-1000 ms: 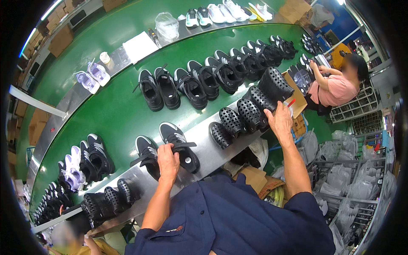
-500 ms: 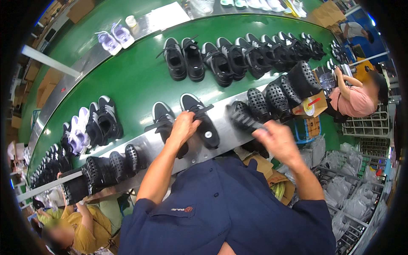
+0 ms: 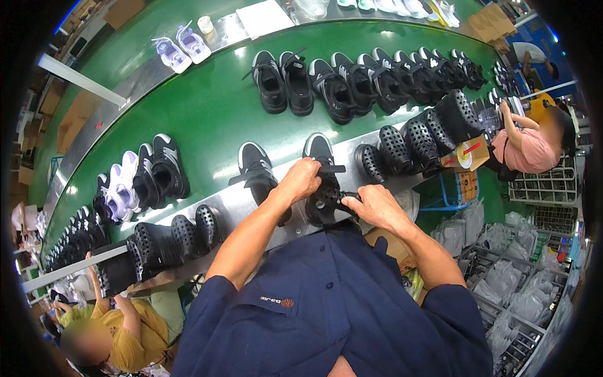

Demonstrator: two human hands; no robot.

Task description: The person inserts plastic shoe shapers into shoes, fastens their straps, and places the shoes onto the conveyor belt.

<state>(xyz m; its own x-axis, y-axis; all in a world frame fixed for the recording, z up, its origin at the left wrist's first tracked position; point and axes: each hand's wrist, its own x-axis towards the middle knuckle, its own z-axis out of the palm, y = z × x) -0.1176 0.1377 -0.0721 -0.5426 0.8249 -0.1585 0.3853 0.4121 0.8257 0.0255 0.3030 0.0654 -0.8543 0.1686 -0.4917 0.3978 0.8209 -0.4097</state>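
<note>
While we look down through the head camera, both of our hands meet on one black shoe [image 3: 321,173] at the near edge of the green belt [image 3: 201,119], where the belt meets the metal worktop [image 3: 352,147] strip. Our left hand [image 3: 301,180] lies over the middle of the shoe with its grip closed on the upper, the fingers curled around the black strap or tongue there. Our right hand [image 3: 375,207] sits just beside it at the near end, and its grip is closed on a dark perforated piece [image 3: 326,204] pressed against the shoe; we cannot tell whether that piece is a separate clog or part of the same shoe. The shoe is black with a white toe cap and white sole edge, toe pointing away from us. Its twin, a second black shoe [image 3: 256,168], lies just beside it on our left, untouched.

Farther out on the belt a row of black sneakers [image 3: 352,81] runs to the right. Black perforated clogs [image 3: 421,135] stand along the worktop to our right, and more clogs [image 3: 176,235] to our left. Lilac sandals [image 3: 182,47] rest at the far side. A person in a pink top [image 3: 524,147] works at the right, another in a yellow top [image 3: 129,333] at lower left.
</note>
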